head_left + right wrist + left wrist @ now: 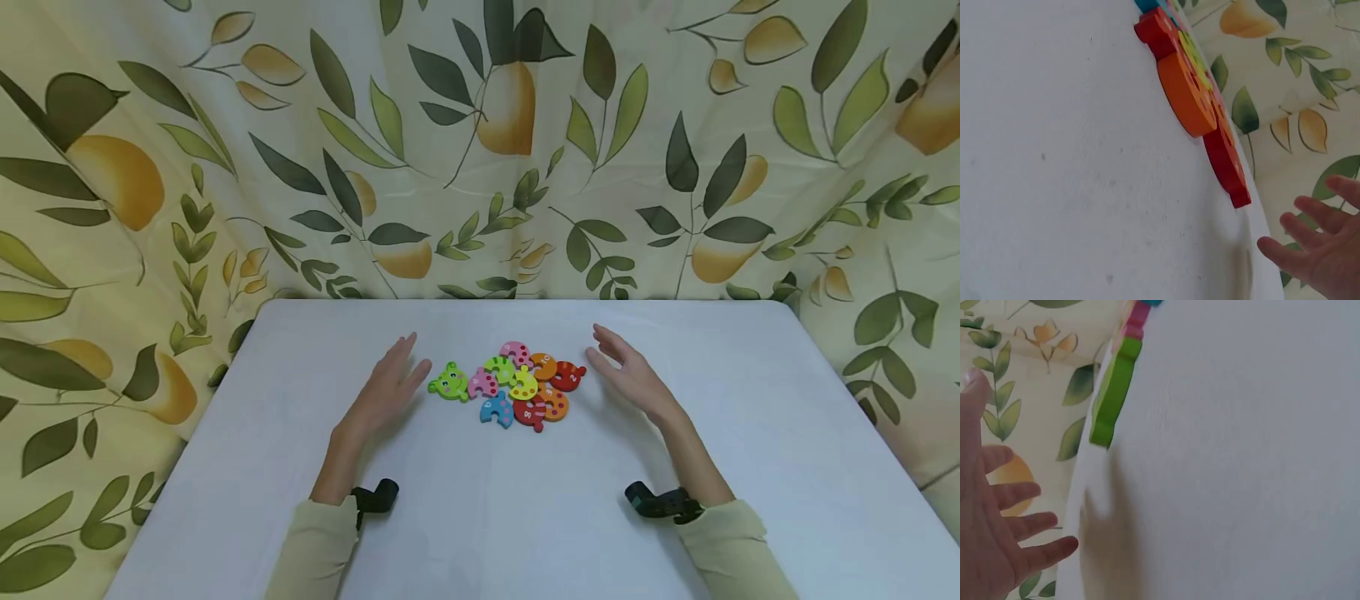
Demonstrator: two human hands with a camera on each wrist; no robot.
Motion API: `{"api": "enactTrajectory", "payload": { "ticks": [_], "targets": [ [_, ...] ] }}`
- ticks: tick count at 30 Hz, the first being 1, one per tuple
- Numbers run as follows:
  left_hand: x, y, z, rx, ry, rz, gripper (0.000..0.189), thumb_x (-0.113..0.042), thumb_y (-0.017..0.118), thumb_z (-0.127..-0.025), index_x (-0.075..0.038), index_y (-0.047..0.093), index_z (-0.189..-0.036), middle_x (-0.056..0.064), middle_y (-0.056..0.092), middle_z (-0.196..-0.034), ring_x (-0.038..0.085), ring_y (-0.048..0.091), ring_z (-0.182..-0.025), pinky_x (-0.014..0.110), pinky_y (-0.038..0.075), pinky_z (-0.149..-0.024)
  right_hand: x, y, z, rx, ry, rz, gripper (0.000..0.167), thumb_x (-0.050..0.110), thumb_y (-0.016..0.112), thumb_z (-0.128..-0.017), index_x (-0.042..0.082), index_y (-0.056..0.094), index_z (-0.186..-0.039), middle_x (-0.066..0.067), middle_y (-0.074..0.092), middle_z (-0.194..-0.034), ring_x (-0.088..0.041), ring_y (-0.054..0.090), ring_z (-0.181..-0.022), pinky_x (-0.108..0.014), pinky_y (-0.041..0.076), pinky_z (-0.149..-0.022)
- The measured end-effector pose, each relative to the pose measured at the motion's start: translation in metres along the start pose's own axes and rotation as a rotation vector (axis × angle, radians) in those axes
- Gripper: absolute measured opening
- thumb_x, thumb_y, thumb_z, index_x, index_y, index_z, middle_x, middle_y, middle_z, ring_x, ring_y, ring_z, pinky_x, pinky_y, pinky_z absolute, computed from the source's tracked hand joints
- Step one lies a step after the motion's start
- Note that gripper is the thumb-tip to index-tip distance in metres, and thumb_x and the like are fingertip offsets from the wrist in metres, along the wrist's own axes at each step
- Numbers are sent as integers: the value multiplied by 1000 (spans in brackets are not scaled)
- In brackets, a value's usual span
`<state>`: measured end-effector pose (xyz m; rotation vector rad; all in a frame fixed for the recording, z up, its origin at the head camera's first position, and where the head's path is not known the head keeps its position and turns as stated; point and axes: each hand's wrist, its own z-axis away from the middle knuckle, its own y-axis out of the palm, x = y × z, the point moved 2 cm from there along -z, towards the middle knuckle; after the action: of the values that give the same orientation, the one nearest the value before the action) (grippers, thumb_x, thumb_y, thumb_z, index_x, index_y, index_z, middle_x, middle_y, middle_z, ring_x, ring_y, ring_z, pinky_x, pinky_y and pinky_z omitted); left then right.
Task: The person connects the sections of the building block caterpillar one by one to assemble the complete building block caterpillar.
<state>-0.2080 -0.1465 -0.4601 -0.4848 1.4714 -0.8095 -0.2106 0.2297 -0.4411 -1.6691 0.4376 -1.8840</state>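
A cluster of colourful wooden puzzle pieces lies flat at the middle of the table, several touching. At its left is a green piece with a smiling animal face [450,383]; a blue piece [495,408], a yellow piece [524,385] and a red piece with a knob [567,377] lie farther right. My left hand [384,390] hovers just left of the green face piece, fingers extended and apart from it. To the right of the red piece, my right hand [630,377] is held up with its fingers spread, touching nothing. Both wrist views show empty palms.
The white table [480,517] has its far edge against a curtain [285,167] printed with leaves and fruit. A small black wrist camera [378,496] sits on the left forearm and another black camera [656,502] on the right.
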Motion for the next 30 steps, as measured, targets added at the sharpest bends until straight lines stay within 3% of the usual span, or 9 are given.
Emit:
{"api": "enactTrajectory", "payload": {
  "ticks": [2, 5, 13, 20, 27, 30],
  "targets": [
    [-4, 5, 0, 11, 0, 77, 76, -66, 38, -95, -26, 18, -156, 5, 17, -164, 28, 13, -152, 56, 16, -121, -1, 2, -1, -11, 0, -70, 76, 53, 47, -97, 13, 19, -156, -17, 28, -159, -40, 25, -147, -62, 27, -114],
    [-9, 11, -1, 10, -7, 109, 73, -60, 44, -95, -27, 20, -155, 2, 22, -162, 25, 18, -151, 53, 20, -121, -2, 8, -3, -19, 0, -125, 72, 47, 51, -97, 13, 24, -154, -16, 32, -157, -38, 27, -146, -61, 28, -115],
    [-17, 28, -2, 16, -14, 93, 60, -40, 56, -97, -27, 33, -151, 2, 33, -158, 26, 27, -148, 54, 27, -118, -11, 26, -2, 12, -5, -78, 54, 33, 54, -99, 8, 42, -146, -19, 42, -151, -41, 37, -140, -57, 38, -110],
    [-29, 37, -1, 43, 35, 21, 54, -33, 59, -96, -23, 44, -147, 2, 33, -158, 28, 27, -148, 54, 29, -117, -6, 38, -8, -62, 40, -40, 46, 25, 55, -99, 5, 50, -139, -20, 52, -141, -36, 49, -126, -51, 44, -107],
    [-32, 41, 3, 36, 32, 78, 49, -30, 60, -96, -23, 48, -144, 0, 36, -157, 27, 28, -148, 54, 29, -117, -10, 44, -10, -91, 74, -96, 47, 27, 57, -97, 6, 51, -139, -18, 51, -142, -35, 46, -130, -51, 40, -110],
    [-30, 43, 6, 52, 32, 54, 48, -29, 60, -96, -21, 50, -142, 0, 39, -155, 26, 31, -146, 52, 31, -117, -14, 46, -9, -86, 82, -127, 47, 27, 58, -97, 7, 51, -139, -17, 50, -144, -35, 42, -135, -52, 36, -113]
  ]
}}
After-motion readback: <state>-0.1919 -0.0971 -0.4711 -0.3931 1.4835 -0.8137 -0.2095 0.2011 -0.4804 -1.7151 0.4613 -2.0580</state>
